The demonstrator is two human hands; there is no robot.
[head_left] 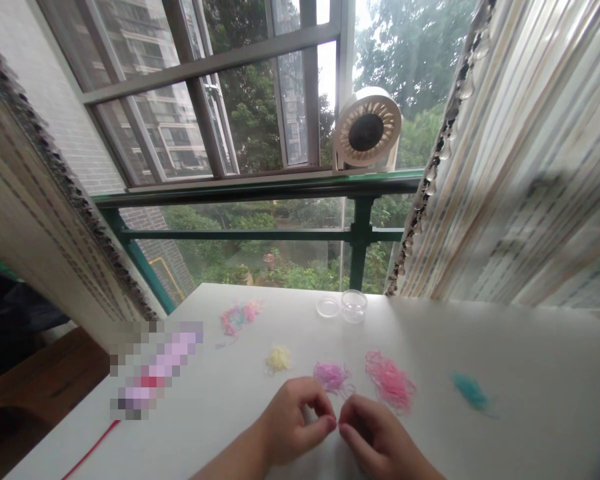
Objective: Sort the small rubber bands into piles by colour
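Observation:
My left hand point(300, 415) and my right hand point(377, 433) meet low in the middle of the view, just above the white table. Thumb and fingertips are pinched together on both, and the two pinches almost touch. Whatever lies between them is too small or hidden to make out. Right beyond the fingertips sits a purple pile of thin loops like small rubber bands point(331, 377). A larger pink pile point(390, 381) is beyond my right hand. Farther off are a yellow pile point(279, 359), a teal pile point(471, 391) and a mixed pink-and-blue pile point(240, 316).
At the back of the white table point(540, 347) stand a clear round container point(353, 308) and a clear ring-like lid point(328, 307). A blurred-out purple object point(163, 367) with a red cord point(91, 449) lies left. A white fan point(367, 130) stands by the window above a green railing point(260, 193).

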